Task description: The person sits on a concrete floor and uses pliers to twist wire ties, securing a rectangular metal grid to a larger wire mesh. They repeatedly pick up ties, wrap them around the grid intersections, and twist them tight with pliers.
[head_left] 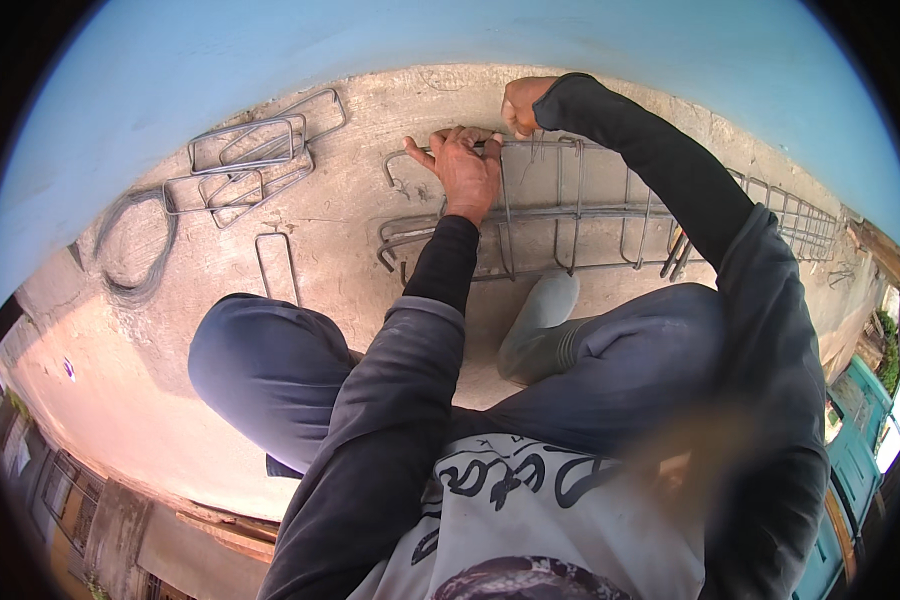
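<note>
We crouch on a concrete floor [370, 270] that meets a pale blue wall [270, 60] along its far edge. The largest thing on it is a long rebar cage [580, 215] — straight bars ringed by bent stirrups — lying just beside that far edge and running off toward the floor's right end. Our left hand [467, 168] grips the cage's top bar near its left end, fingers [448, 138] curled shut around the steel. Our right hand [522, 104] is just beyond it, close against the same bar by the wall, closed in a fist; what it holds we cannot tell. A grey boot [538, 330] stands on the floor at the cage's near side. Towards the floor's left end lies a coil of wire [135, 245], and between it and the cage a heap of loose stirrups [255, 160] — one stirrup [276, 266] lies apart, nearer us.
</note>
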Tool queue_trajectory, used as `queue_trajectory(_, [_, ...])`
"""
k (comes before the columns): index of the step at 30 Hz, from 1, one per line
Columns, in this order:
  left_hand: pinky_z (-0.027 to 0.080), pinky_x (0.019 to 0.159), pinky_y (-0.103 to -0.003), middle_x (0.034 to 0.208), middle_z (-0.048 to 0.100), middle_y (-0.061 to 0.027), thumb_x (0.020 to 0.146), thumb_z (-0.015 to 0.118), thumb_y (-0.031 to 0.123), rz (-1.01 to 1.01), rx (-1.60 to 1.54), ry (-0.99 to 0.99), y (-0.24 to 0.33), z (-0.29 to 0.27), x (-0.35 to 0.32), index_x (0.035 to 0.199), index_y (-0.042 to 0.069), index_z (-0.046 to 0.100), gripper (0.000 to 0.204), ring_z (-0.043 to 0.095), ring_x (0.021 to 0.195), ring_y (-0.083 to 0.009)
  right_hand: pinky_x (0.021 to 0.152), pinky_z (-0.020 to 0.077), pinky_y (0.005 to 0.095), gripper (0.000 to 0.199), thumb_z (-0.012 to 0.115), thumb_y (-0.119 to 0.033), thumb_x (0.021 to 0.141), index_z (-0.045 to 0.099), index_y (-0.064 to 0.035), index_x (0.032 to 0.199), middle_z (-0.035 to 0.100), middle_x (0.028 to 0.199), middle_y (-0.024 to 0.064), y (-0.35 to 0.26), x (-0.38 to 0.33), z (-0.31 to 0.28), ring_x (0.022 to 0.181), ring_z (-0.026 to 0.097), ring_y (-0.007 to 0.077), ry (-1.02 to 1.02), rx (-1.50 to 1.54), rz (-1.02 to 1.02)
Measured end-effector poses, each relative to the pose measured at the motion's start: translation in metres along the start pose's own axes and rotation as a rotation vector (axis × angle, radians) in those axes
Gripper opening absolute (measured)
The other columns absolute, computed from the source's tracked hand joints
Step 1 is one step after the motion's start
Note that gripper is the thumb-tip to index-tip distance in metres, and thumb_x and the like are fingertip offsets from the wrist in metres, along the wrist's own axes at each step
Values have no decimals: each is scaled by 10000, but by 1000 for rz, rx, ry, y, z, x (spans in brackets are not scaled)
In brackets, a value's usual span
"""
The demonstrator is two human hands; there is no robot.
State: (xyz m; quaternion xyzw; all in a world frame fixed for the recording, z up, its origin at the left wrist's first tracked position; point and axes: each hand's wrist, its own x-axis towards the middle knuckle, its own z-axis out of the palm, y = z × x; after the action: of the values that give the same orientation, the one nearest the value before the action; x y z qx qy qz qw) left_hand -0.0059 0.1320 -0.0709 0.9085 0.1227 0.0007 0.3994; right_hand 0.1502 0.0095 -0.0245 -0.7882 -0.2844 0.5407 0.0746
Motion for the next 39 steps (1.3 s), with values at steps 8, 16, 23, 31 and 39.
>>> queue_trajectory(8, [-78, 1170, -609, 886, 687, 1, 820, 778, 309, 53, 3, -3, -7, 1, 1, 856, 135, 737, 182, 501, 1127, -232, 382, 279, 278, 209, 572, -124, 942, 680, 52, 976, 444, 600, -17, -10, -17, 7, 445, 341, 67, -43, 1038, 135])
queue_trajectory(16, [-31, 1166, -574, 1010, 724, -5, 853, 734, 471, -55, 132, -259, 3, -14, 6, 997, 209, 761, 301, 491, 1214, -227, 542, 571, 304, 595, 494, -500, 1006, 607, 48, 1209, 653, 806, 86, 47, -134, 21, 590, 628, 171, 349, 1181, 307])
queue_trajectory(23, [-50, 1176, -550, 959, 716, 0, 769, 819, 454, 97, 34, -205, 5, -5, -6, 1010, 192, 760, 361, 483, 1205, -210, 856, 536, 412, 735, 744, -546, 802, 572, -59, 1324, 694, 1003, 182, 204, -289, 283, 946, 675, 291, 1028, 627, 956])
queue_trajectory(31, [-35, 1161, -568, 1059, 679, -27, 774, 808, 480, 78, 91, -222, -15, -5, 5, 1053, 177, 742, 417, 452, 1239, -221, 929, 504, 466, 826, 837, -308, 698, 462, -162, 1419, 555, 1242, 267, 167, -244, 339, 1145, 591, 413, 1061, 853, 985])
queue_trajectory(39, [-51, 1161, -569, 1073, 698, -76, 795, 771, 498, -6, 150, -337, 7, -25, 5, 1101, 185, 735, 439, 434, 1282, -256, 435, 419, 337, 218, 599, -221, 819, 600, -88, 992, 503, 598, 49, 175, -233, 327, 522, 516, 164, 1253, 1293, 1094])
